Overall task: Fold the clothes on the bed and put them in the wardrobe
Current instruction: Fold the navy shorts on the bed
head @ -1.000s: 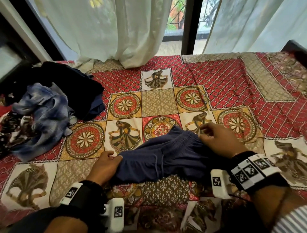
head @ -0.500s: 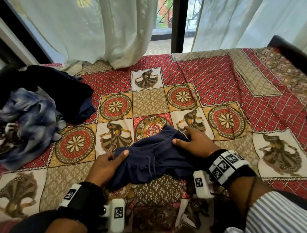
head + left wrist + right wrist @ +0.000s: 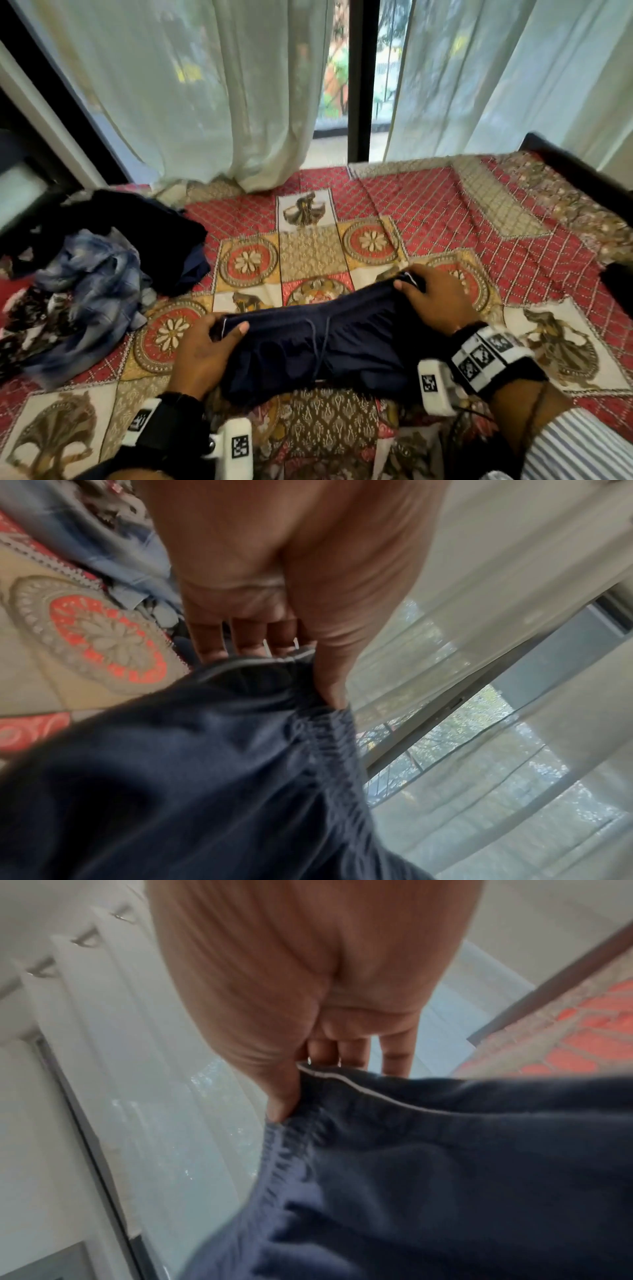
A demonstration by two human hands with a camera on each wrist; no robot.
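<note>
A pair of navy blue shorts (image 3: 318, 346) with a drawstring is stretched between both hands just above the patterned bedspread (image 3: 445, 219). My left hand (image 3: 219, 334) pinches the left end of the elastic waistband (image 3: 318, 739), thumb on top and fingers beneath. My right hand (image 3: 409, 282) pinches the right end of the waistband (image 3: 291, 1150) the same way. The shorts' legs hang toward me, bunched on the bed. A heap of unfolded clothes (image 3: 85, 274), blue-white and dark pieces, lies at the left of the bed. The wardrobe is not in view.
Pale sheer curtains (image 3: 205, 102) hang over a window behind the bed. A dark bed frame (image 3: 582, 164) runs along the right side. A dark item (image 3: 616, 281) shows at the right edge. The far and right parts of the bedspread lie bare.
Both hands have taken hold of the waistband ends and pulled them apart, lifting and stretching the shorts wide. The head view has tilted upward.
</note>
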